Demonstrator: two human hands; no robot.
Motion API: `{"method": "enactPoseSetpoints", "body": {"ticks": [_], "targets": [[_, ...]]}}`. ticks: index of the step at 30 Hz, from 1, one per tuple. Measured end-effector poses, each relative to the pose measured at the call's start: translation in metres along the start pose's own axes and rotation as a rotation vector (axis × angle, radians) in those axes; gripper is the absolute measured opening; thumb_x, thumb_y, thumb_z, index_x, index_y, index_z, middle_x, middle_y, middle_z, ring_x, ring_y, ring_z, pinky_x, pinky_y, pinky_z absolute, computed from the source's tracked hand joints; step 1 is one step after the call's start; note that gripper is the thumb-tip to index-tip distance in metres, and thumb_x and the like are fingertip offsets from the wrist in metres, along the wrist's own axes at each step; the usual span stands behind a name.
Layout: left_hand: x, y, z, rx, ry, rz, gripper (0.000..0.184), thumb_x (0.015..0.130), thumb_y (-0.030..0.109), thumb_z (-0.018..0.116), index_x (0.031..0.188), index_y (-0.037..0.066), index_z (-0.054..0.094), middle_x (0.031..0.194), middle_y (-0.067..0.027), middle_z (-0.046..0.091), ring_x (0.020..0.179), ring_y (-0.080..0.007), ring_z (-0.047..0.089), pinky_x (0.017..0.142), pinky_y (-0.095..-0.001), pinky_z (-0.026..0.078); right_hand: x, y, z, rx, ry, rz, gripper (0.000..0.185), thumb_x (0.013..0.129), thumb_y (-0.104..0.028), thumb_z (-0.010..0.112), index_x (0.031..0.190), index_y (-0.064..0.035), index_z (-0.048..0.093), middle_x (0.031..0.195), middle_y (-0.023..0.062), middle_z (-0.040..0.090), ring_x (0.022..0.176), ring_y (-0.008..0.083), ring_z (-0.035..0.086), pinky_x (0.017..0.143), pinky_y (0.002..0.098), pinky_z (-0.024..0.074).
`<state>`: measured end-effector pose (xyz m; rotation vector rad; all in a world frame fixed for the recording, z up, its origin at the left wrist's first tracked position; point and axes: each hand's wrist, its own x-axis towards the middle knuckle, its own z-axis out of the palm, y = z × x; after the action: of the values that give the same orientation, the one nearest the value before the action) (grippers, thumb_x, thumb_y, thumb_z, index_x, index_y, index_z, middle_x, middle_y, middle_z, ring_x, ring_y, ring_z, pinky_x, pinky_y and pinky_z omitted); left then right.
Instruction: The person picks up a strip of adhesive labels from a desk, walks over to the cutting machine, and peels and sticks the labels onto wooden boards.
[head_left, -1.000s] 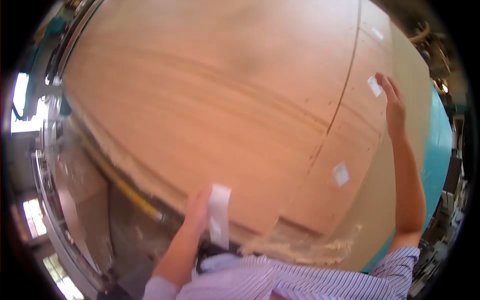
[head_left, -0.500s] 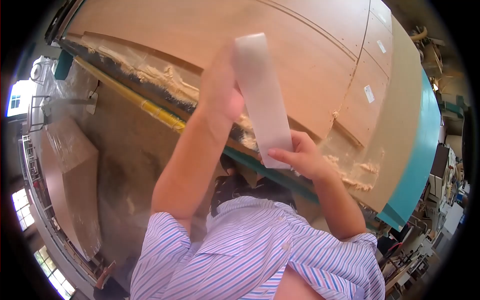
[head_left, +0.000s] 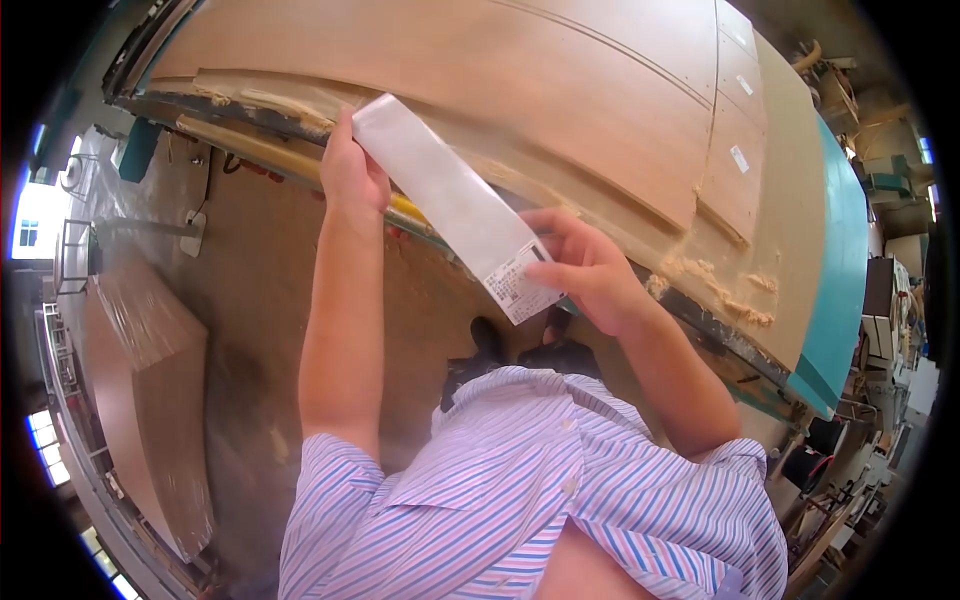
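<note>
A long pale label strip stretches slantwise between my two hands, with a printed label of small text and a square code at its lower end. My left hand is closed at the strip's upper end, its fingers mostly hidden behind the hand. Thumb on top and fingers behind, my right hand pinches the lower end beside the print. Beyond the strip lie large brown wood panels on a work table, some bearing small white labels.
Wood shavings line the table's near edge. Its right end is turquoise. A yellow tube runs along the near side. Plastic-wrapped panels stand at left on the brown floor. Cluttered shelving and equipment fill the right.
The strip has swung to a steeper slant, lower and left, and its printed end now shows. My left hand has moved left. My right hand stays near the lower end, slightly higher.
</note>
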<state>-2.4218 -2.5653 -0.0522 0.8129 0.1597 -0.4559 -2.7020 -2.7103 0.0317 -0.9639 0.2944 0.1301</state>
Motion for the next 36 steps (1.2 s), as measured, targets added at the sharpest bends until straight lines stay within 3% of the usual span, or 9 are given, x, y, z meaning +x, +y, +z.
{"method": "enactPoseSetpoints", "body": {"ticks": [6, 8, 11, 14, 18, 21, 24, 29, 36], "targets": [[-0.076, 0.018, -0.003, 0.077, -0.255, -0.133, 0.035, 0.098, 0.026, 0.055, 0.123, 0.003, 0.047, 0.110, -0.0131, 0.063, 0.096, -0.0223, 0.063, 0.088, -0.0367, 0.051, 0.002, 0.012, 0.036, -0.147, 0.051, -0.337, 0.056, 0.086, 0.010, 0.058, 0.138, -0.0031, 0.040, 0.108, 0.0114, 0.063, 0.102, 0.0156, 0.061, 0.090, 0.0299, 0.0478], [-0.129, 0.015, 0.024, 0.154, -0.299, 0.002, 0.045, 0.093, 0.022, 0.062, 0.131, 0.007, 0.043, 0.117, -0.0137, 0.060, 0.100, -0.0188, 0.059, 0.089, -0.0342, 0.049, 0.001, 0.013, 0.043, -0.173, 0.103, -0.352, 0.056, 0.086, 0.011, 0.058, 0.137, -0.0034, 0.040, 0.108, 0.0118, 0.064, 0.102, 0.0155, 0.062, 0.089, 0.0297, 0.0484], [-0.162, 0.015, 0.021, 0.418, -0.657, 0.028, 0.056, 0.090, 0.019, 0.067, 0.138, 0.009, 0.040, 0.120, -0.0108, 0.052, 0.102, -0.0150, 0.054, 0.089, -0.0320, 0.047, 0.004, 0.012, 0.053, -0.162, 0.167, -0.401, 0.055, 0.087, 0.011, 0.057, 0.137, -0.0035, 0.041, 0.107, 0.0121, 0.064, 0.100, 0.0154, 0.062, 0.087, 0.0294, 0.0500], [-0.177, 0.016, 0.022, 0.530, -0.623, 0.104, 0.065, 0.086, 0.016, 0.069, 0.142, 0.009, 0.036, 0.119, -0.0064, 0.044, 0.099, -0.0127, 0.050, 0.088, -0.0292, 0.045, 0.009, 0.011, 0.063, -0.162, 0.231, -0.463, 0.052, 0.087, 0.010, 0.058, 0.134, -0.0029, 0.043, 0.104, 0.0120, 0.065, 0.098, 0.0157, 0.063, 0.084, 0.0297, 0.0518], [-0.167, 0.019, 0.014, 0.935, -0.644, 0.441, 0.039, 0.087, 0.016, 0.068, 0.122, 0.005, 0.055, 0.117, -0.0054, 0.045, 0.100, -0.0109, 0.046, 0.087, -0.0259, 0.043, 0.013, 0.003, 0.068, -0.156, 0.285, -0.394, 0.043, 0.086, 0.006, 0.062, 0.127, -0.0016, 0.049, 0.100, 0.0115, 0.067, 0.095, 0.0158, 0.064, 0.081, 0.0301, 0.0530], [-0.163, 0.021, 0.026, 0.802, -0.606, 0.425, 0.021, 0.092, 0.015, 0.065, 0.107, 0.002, 0.061, 0.110, -0.0051, 0.056, 0.098, -0.0082, 0.050, 0.084, -0.0236, 0.043, 0.012, -0.003, 0.067, -0.071, 0.208, -0.320, 0.033, 0.088, -0.002, 0.064, 0.120, -0.0010, 0.054, 0.097, 0.0100, 0.066, 0.087, 0.0137, 0.062, 0.076, 0.0283, 0.0520], [-0.175, 0.031, 0.047, 0.539, -0.455, 0.076, 0.017, 0.095, 0.016, 0.062, 0.103, 0.001, 0.060, 0.097, -0.0032, 0.063, 0.092, -0.0062, 0.055, 0.080, -0.0214, 0.044, 0.007, -0.018, 0.060, -0.340, 0.246, -0.312, 0.028, 0.089, -0.011, 0.065, 0.113, -0.0006, 0.058, 0.093, 0.0073, 0.064, 0.079, 0.0116, 0.058, 0.072, 0.0251, 0.0490], [-0.174, 0.025, 0.059, 0.674, -0.560, 0.195, 0.022, 0.098, 0.022, 0.060, 0.098, 0.000, 0.061, 0.083, 0.0004, 0.063, 0.075, -0.0036, 0.055, 0.067, -0.0207, 0.045, 0.008, -0.036, 0.058, -0.765, 0.308, -0.622, 0.022, 0.087, -0.017, 0.069, 0.101, -0.0003, 0.064, 0.077, 0.0010, 0.061, 0.071, 0.0079, 0.055, 0.067, 0.0229, 0.0463], [-0.171, -0.003, 0.046, 0.663, -0.468, 0.118, 0.029, 0.100, 0.028, 0.056, 0.097, 0.000, 0.064, 0.079, 0.0006, 0.063, 0.070, -0.0028, 0.054, 0.061, -0.0210, 0.045, 0.020, 0.001, 0.055, -0.447, 0.439, -0.515, 0.015, 0.088, -0.013, 0.068, 0.089, 0.0024, 0.065, 0.075, -0.0011, 0.063, 0.069, 0.0047, 0.055, 0.063, 0.0211, 0.0451]]}}
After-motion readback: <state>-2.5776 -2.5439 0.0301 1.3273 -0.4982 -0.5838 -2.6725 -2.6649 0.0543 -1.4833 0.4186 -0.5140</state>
